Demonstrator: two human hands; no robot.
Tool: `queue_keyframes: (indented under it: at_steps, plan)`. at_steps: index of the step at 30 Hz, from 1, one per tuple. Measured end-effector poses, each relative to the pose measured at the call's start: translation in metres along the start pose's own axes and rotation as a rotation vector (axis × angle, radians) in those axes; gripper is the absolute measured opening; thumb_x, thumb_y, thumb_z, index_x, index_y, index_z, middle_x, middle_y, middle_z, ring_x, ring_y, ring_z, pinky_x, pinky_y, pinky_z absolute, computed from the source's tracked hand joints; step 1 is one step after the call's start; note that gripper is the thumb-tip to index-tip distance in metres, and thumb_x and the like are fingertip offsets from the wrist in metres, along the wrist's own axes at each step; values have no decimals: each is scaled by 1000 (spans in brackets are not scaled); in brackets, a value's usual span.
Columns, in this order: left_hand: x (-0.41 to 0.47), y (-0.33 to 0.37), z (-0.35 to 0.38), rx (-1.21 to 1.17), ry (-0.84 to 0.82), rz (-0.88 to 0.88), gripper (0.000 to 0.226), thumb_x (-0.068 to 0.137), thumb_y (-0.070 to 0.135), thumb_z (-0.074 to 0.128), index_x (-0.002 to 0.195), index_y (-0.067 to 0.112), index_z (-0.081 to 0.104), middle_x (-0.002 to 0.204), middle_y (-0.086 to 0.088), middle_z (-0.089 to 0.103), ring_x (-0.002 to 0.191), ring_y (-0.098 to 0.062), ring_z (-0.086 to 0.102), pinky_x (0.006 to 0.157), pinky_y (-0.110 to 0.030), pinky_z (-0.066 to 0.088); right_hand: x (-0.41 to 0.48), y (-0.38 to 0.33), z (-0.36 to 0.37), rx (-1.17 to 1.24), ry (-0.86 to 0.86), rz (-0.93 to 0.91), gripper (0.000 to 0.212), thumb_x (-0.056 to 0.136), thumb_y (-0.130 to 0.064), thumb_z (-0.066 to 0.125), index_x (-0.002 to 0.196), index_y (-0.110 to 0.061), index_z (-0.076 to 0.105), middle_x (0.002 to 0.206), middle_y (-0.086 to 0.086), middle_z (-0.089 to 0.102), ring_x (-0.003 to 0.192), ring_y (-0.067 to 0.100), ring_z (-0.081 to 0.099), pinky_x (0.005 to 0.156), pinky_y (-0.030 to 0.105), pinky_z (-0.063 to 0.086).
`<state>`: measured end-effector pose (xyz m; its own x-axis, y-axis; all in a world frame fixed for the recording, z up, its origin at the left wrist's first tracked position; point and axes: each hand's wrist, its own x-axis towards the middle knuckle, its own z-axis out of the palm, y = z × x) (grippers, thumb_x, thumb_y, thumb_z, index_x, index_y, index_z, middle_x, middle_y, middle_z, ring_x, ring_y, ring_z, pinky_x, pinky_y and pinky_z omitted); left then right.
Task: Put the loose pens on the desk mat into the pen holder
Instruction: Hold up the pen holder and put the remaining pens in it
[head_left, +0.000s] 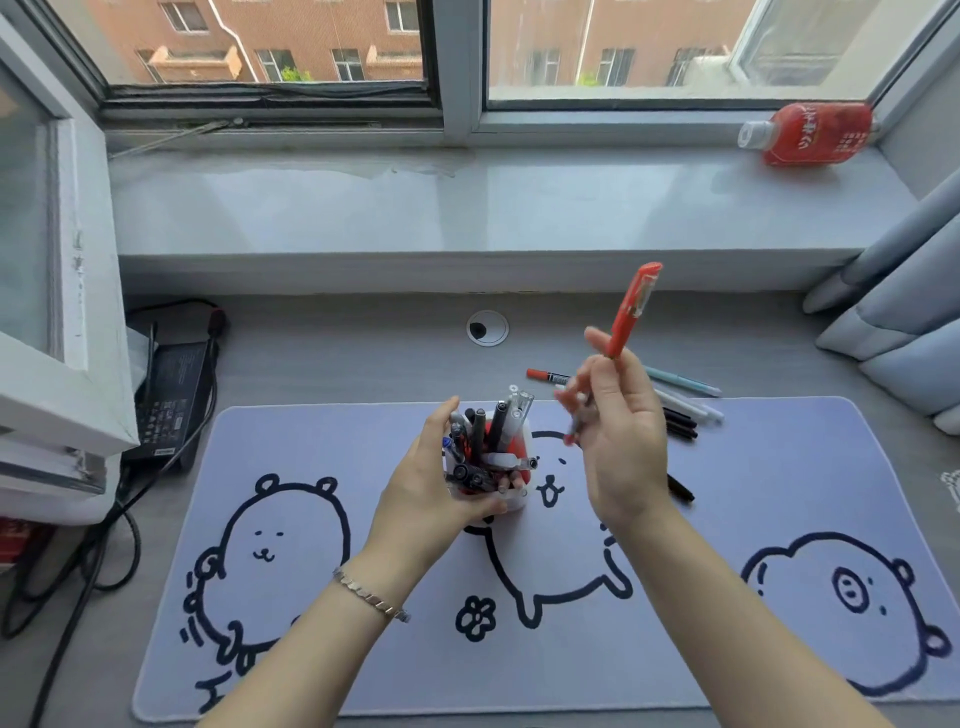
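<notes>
The left hand (431, 483) is wrapped around the near side of the pen holder (506, 501), a white cup with some red on it that stands on the desk mat (701, 519) near its middle. The cup is crowded with pens (488, 441), mostly black and grey, which lean in different directions. A silver bracelet (370, 596) sits on the left wrist. The right hand (621, 441) is raised above the mat, just right of the cup, with its fingers closed on the lower part of a red pen (631, 309); the pen points up and slightly away from the person, its capped end highest. The fingertips are blurred, and something thin and grey seems to hang below them, though it is too smeared to name. Behind the right hand, at the far edge of the mat, several loose pens (685, 402) lie close together, light and dark ones, along with a marker with a red cap (545, 375). Another black pen (680, 489) pokes out on the mat from under the right wrist. A red bottle (815, 134) lies on its side on the window sill (467, 208).
</notes>
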<state>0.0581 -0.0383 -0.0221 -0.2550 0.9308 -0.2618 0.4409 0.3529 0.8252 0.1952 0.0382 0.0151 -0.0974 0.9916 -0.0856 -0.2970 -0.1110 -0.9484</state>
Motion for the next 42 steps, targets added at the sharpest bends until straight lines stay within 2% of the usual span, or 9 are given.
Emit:
queue_keyframes:
  at_steps: [4,10,13,17,21,26,30,37,42]
  plan:
    - [0,-1,1,-6,6,-5,95,59,33,83,134,39,25,115,14,46,106,-8,49,85,-21,37,-5,16,6,-54,-75,-20,29,94,-3,39,102,-28,51,83,-7,68,91,12,64,93,29,50]
    - [1,-2,1,12,12,12,94,61,30,83,135,38,25,116,13,47,107,-8,49,84,-20,38,-18,23,-5,-386,-120,16,28,87,1,51,96,-26,56,100,-9,59,85,2,58,79,15,43]
    - [1,-3,1,8,12,5,95,59,31,83,134,38,26,117,14,47,110,-8,47,87,-22,39,-16,21,-6,-456,-79,-161,49,87,1,53,115,-37,42,108,-6,56,89,7,58,80,19,48]
    - [1,-2,1,4,9,-3,98,57,34,84,135,39,25,118,15,46,110,-7,46,86,-21,38,-13,33,-11,-778,-133,-496,38,88,-11,50,126,-13,48,113,9,65,100,17,63,89,21,50]
    - [2,-3,0,28,10,9,98,58,34,84,135,38,24,117,15,47,110,-8,48,84,-20,37,-23,53,-23,-1220,-211,-655,35,96,-28,37,122,-15,55,135,13,51,129,26,39,104,34,33]
    - [2,-1,-1,43,0,2,98,59,30,84,136,40,24,118,16,44,106,-2,40,85,-20,34,-10,48,-78,-1180,-14,-273,38,88,-22,52,125,-12,50,124,9,54,119,23,42,102,29,30]
    - [2,2,-1,49,0,3,98,58,33,83,136,39,24,118,18,41,107,0,37,86,-20,33,14,59,-128,-1607,20,319,32,89,-25,53,118,-11,52,120,13,54,113,31,44,93,40,36]
    - [2,0,0,33,-3,2,97,58,33,83,135,41,25,117,15,43,109,-8,46,86,-21,37,37,83,-120,-1599,-136,-102,11,74,-1,68,84,2,63,96,18,62,91,38,55,72,43,47]
    - [2,0,0,62,-1,17,98,62,33,81,137,42,19,120,17,42,115,-7,45,87,-19,36,51,86,-116,-1642,-218,-115,14,74,-2,68,86,-2,60,88,15,62,84,36,56,69,42,45]
